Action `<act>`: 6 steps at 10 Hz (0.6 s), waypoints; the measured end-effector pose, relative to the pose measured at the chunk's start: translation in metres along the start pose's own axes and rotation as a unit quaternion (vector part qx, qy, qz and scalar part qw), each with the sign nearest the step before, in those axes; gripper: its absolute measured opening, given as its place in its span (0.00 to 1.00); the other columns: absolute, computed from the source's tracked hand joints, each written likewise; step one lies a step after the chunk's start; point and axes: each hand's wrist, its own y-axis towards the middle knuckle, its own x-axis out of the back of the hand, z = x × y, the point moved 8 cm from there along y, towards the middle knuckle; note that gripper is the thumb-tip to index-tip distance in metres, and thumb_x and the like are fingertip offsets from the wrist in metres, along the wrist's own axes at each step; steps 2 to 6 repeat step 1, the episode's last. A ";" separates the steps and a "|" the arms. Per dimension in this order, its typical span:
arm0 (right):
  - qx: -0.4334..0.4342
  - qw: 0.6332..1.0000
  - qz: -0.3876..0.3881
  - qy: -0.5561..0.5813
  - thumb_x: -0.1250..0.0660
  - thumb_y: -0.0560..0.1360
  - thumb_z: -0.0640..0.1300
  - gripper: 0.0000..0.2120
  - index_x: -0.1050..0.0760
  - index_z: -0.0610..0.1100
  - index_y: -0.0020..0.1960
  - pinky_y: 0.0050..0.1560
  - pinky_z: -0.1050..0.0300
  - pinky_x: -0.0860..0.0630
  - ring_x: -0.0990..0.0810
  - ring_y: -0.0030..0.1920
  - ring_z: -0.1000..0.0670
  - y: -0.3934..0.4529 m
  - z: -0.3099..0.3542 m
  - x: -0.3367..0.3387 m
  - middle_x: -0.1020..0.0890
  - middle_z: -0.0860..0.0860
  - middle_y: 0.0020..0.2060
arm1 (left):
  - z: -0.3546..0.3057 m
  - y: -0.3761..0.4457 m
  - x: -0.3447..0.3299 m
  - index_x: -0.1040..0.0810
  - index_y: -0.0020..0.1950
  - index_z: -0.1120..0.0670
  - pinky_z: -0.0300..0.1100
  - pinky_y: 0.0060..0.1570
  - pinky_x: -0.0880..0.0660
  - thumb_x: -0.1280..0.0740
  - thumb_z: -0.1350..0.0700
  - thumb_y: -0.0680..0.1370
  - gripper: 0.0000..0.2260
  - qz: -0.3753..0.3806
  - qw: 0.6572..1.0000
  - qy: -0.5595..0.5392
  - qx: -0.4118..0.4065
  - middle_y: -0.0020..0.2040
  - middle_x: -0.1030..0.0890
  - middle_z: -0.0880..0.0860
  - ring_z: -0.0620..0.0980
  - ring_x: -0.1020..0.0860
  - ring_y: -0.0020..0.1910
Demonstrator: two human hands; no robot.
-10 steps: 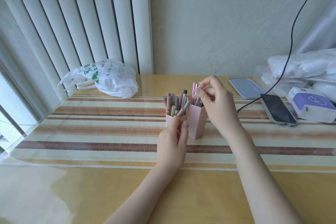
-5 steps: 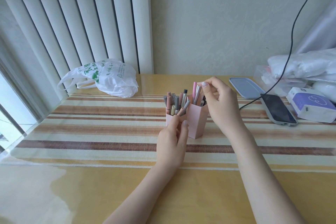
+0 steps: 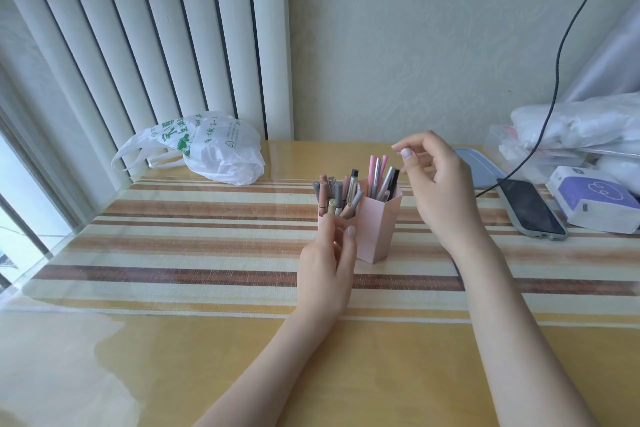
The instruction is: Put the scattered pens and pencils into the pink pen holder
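Note:
The pink pen holder (image 3: 375, 229) stands upright mid-table on a striped mat, with a taller right compartment and a lower left one. Several pens and pencils (image 3: 379, 177) stick up from the right compartment, and several more (image 3: 337, 196) fill the left one. My left hand (image 3: 327, 267) grips the holder's lower left compartment from the front and hides most of it. My right hand (image 3: 438, 184) hovers just right of the pen tops, fingers loosely curled and apart, holding nothing.
A white plastic bag (image 3: 204, 149) lies at the back left. At the right sit a phone (image 3: 530, 213) with a black cable, a blue-grey lid (image 3: 481, 170), a purple-and-white box (image 3: 599, 199) and piled white bags (image 3: 581, 121). The striped mat (image 3: 173, 253) covers the table's middle.
My right hand let go of the pens in the right compartment and drew up and to the right. The left hand stayed on the holder.

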 end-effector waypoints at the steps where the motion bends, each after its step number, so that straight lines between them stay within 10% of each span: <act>1: 0.011 0.998 -0.042 0.056 0.40 0.79 0.41 0.06 0.25 0.48 0.49 0.40 0.63 0.28 0.21 0.41 0.51 0.006 0.011 0.021 0.22 0.57 0.41 | -0.005 0.005 0.006 0.28 0.54 0.55 0.38 0.26 0.39 0.42 0.53 0.78 0.09 -0.015 1.000 -0.024 -0.001 0.32 0.26 0.38 0.44 0.34 0.25; 6: 0.011 0.998 -0.042 0.056 0.40 0.79 0.41 0.06 0.25 0.48 0.49 0.40 0.63 0.28 0.21 0.41 0.51 0.006 0.011 0.021 0.22 0.57 0.41 | -0.005 0.005 0.006 0.28 0.54 0.55 0.38 0.26 0.39 0.42 0.53 0.78 0.09 -0.015 1.000 -0.024 -0.001 0.32 0.26 0.38 0.44 0.34 0.25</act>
